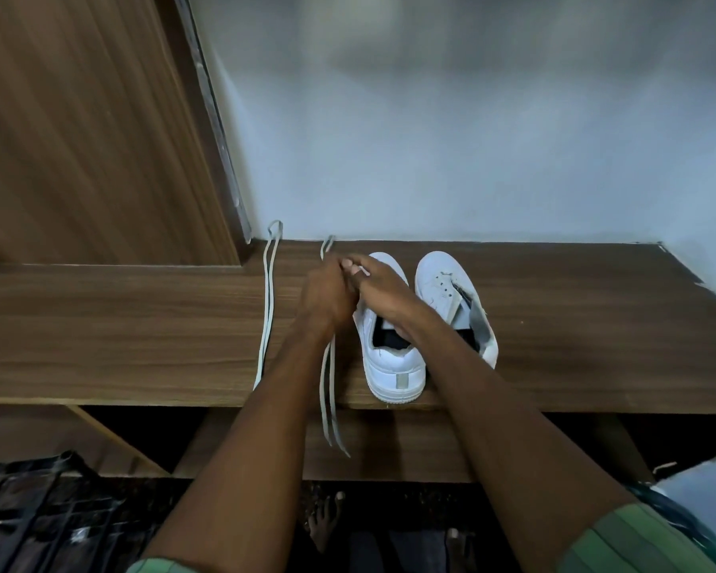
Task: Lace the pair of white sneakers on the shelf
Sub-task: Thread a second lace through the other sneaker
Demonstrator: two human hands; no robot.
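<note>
Two white sneakers stand side by side on the wooden shelf (141, 324), toes toward the wall. The left sneaker (393, 366) has its heel at the shelf's front edge; the right sneaker (451, 291) shows bare eyelets and a loose tongue. A pale lace (329, 390) runs under my hands and hangs over the front edge. My left hand (327, 297) grips this lace just left of the left sneaker's toe. My right hand (379, 283) lies over that sneaker's front and pinches the lace beside my left hand. A second folded lace (267, 308) lies farther left.
A white wall (472, 138) backs the shelf, and a wooden panel (79, 138) rises at the left. Below the front edge is a lower shelf (389, 448). A dark crate-like object (38, 510) sits at bottom left, and bare feet (325, 523) stand on the floor.
</note>
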